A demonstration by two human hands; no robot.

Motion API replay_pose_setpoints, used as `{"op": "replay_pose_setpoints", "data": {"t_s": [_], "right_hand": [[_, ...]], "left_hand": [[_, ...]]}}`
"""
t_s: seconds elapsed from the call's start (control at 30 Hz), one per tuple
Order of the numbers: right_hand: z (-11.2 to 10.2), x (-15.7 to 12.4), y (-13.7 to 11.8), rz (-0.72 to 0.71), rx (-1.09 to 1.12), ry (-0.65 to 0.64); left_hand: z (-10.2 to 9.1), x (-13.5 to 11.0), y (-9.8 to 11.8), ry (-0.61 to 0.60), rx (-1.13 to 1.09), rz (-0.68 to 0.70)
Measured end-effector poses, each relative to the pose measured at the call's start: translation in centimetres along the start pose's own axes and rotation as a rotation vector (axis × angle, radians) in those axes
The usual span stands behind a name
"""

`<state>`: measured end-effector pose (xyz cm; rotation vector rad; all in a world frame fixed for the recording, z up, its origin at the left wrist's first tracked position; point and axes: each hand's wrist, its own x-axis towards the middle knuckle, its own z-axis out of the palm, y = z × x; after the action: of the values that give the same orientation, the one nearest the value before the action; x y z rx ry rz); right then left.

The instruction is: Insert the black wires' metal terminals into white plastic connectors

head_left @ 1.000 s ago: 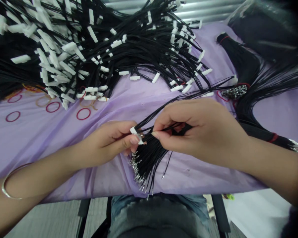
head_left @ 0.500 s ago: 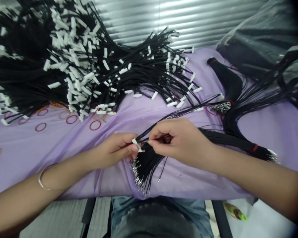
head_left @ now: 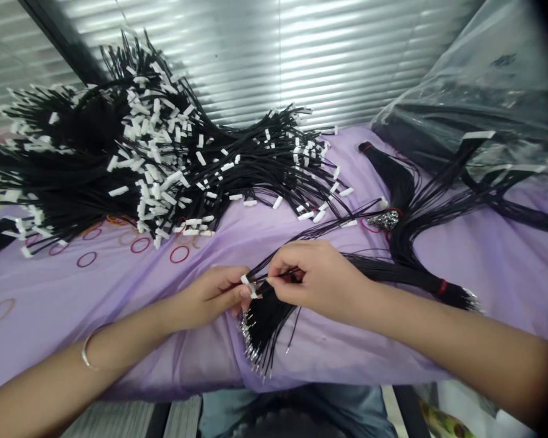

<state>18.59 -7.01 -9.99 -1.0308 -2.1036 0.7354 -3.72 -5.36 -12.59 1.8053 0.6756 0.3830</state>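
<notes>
The left hand (head_left: 210, 298) pinched a small white connector (head_left: 248, 285); the right hand (head_left: 317, 280) pinched one thin black wire (head_left: 281, 277) beside it. Both looked light; the limp wire was best gripped near its tip.

wire pile (head_left: 9, 182) cut at left edge, plastic bag (head_left: 506, 91) contents blurred

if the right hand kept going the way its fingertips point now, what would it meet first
Its fingertips point leftward, so the right hand would first meet the small white connector pinched in the left hand, then that hand's own fingers. They look almost touching already, though depth is unclear.
</notes>
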Motion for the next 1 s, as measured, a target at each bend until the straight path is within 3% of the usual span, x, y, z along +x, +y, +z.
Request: {"op": "replay_pose_setpoints", "data": {"t_s": [0.23, 0.83, 0.93, 1.0], "right_hand": [[0.1, 0.2, 0.4, -0.028, 0.027, -0.008], [1.3, -0.2, 0.4, -0.031, -0.034, -0.06], [1.0, -0.2, 0.4, -0.08, -0.099, -0.056], [0.6, -0.5, 0.1, -0.193, -0.242, 0.047]], "left_hand": [[0.1, 0.1, 0.1, 0.008, -0.038, -0.013], [0.0, 0.0, 0.3, -0.021, 0.168, 0.037], [0.2, 0.2, 0.3, -0.003, 0.049, 0.008], [0.3, 0.5, 0.4, 0.042, -0.142, -0.053]]}}
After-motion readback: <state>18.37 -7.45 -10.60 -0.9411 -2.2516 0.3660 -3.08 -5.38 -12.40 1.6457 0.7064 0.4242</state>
